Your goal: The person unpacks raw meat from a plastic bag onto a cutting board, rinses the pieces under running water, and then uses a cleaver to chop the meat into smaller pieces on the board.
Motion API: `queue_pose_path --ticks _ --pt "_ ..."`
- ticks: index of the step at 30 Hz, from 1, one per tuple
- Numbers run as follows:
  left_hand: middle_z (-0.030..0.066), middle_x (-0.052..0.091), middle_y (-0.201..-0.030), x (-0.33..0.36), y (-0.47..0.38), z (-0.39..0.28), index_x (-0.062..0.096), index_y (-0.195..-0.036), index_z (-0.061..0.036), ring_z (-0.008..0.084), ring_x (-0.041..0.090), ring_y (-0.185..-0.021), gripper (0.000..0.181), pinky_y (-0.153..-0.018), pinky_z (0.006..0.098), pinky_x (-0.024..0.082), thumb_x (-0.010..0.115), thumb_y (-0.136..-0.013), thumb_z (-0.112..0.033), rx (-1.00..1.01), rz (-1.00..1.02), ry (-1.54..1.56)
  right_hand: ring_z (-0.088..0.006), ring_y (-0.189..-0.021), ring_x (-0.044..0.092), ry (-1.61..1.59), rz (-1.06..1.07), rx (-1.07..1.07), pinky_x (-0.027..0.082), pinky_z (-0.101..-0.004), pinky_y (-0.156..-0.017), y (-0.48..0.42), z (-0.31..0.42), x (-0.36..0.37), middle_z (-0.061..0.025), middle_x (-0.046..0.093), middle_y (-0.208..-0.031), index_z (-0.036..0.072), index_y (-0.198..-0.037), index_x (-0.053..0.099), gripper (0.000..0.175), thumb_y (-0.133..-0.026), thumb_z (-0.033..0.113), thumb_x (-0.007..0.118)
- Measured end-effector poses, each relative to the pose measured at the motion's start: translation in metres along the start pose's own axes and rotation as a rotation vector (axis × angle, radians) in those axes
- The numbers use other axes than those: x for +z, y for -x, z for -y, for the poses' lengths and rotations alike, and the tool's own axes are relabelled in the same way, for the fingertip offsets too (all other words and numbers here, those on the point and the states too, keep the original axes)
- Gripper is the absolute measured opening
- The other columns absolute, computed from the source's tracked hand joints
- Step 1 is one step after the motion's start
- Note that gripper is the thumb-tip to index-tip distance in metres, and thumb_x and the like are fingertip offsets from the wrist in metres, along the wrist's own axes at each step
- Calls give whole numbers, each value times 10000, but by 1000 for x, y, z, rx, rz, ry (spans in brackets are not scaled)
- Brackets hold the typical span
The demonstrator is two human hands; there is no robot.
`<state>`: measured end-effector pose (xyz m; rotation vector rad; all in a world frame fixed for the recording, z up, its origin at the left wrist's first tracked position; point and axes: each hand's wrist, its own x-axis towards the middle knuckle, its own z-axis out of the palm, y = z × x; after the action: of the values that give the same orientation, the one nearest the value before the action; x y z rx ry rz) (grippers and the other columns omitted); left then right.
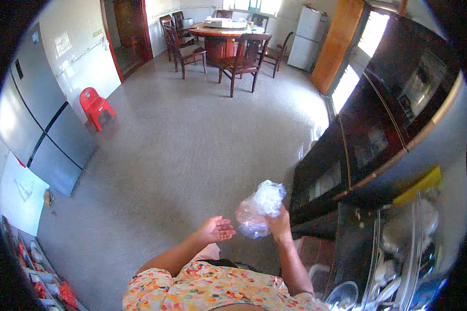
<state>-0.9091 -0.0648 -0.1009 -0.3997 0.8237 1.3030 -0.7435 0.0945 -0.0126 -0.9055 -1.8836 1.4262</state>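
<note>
Crumpled clear plastic film (269, 197), perhaps a bag, is gripped in my right hand (279, 225) in front of my body. A looser, see-through part of it hangs to the left of that hand. My left hand (218, 229) is held just left of the plastic, fingers apart and palm partly turned up, with nothing in it. A small gap shows between its fingertips and the plastic. Whether anything is wrapped inside the plastic, I cannot tell.
To my right stands a dark cabinet (373, 120), with clear plastic containers (342, 293) nearer me. A grey refrigerator (58, 112) and a red plastic chair (95, 107) are on the left. Farther off are a round wooden table (225, 33), several wooden chairs (243, 58) and a white refrigerator (306, 38).
</note>
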Motion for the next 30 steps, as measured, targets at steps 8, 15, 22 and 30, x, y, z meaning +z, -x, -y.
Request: queue_pose_path --ticks 8,15,22,30 --pt "181 513 -942 64 -104 -156 459 -983 -6 332 522 -862 325 -726 437 455 350 -878 -293 20 -8 -45 -192 -863 566 -65 -62 72 443 -308 -745 -155 -12 35 -107 599 -936 11 -1038 523 370 -674 6 585" --pt "102 561 -1014 149 -196 -231 495 -1054 -55 234 549 -881 372 -793 408 428 351 -880 -350 -137 353 -162 -206 -907 546 -107 -255 73 420 -311 -788 -265 -36 30 -112 566 -986 12 -1073 479 414 -670 14 575" --pt "97 541 -1070 204 -300 -282 472 -1119 -57 231 545 -926 393 -778 412 447 391 -861 -342 -149 510 -221 -213 -902 505 152 -372 172 402 -306 -793 -382 -51 4 -125 502 -963 -12 -1028 430 426 -644 42 605" --pt "107 547 -1047 276 -374 -394 477 -1085 -39 250 549 -923 346 -773 403 469 368 -867 -284 -97 190 -230 -337 -799 552 108 -326 92 433 -387 -689 -535 -78 -30 -181 556 -850 4 -941 447 395 -616 113 642"
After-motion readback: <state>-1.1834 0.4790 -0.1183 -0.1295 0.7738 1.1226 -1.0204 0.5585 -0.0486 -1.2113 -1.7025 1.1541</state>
